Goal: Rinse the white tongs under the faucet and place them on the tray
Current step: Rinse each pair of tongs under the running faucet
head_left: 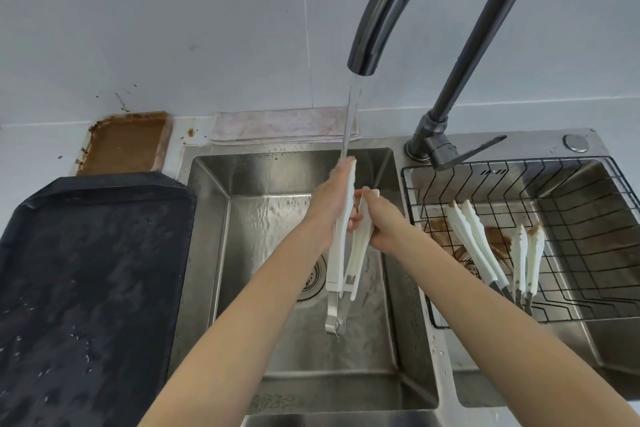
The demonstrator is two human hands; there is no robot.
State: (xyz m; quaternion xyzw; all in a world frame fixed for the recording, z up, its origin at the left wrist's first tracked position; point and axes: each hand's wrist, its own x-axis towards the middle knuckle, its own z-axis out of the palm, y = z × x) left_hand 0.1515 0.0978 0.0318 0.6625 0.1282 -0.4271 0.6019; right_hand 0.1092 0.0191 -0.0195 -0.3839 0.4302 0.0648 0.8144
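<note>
While water runs from the faucet (367, 45), both hands hold the tongs (341, 236) upright over the left sink (221, 218), tips under the stream. Left hand (327, 204) grips one arm, right hand (379, 222) pinches the other. On the counter to the left, the black tray (90, 288) lies wet. Two more tongs (474, 243) lean in the rack (571, 218) on the right.

Two bare arms show, from the bottom edge up to the hands. There are no sleeves on them. The left hand (327, 203) wears no glove, ring or watch. The right hand (382, 218) is bare too. Both wrists are plain, with no band or strap. The arms are long and slim.
</note>
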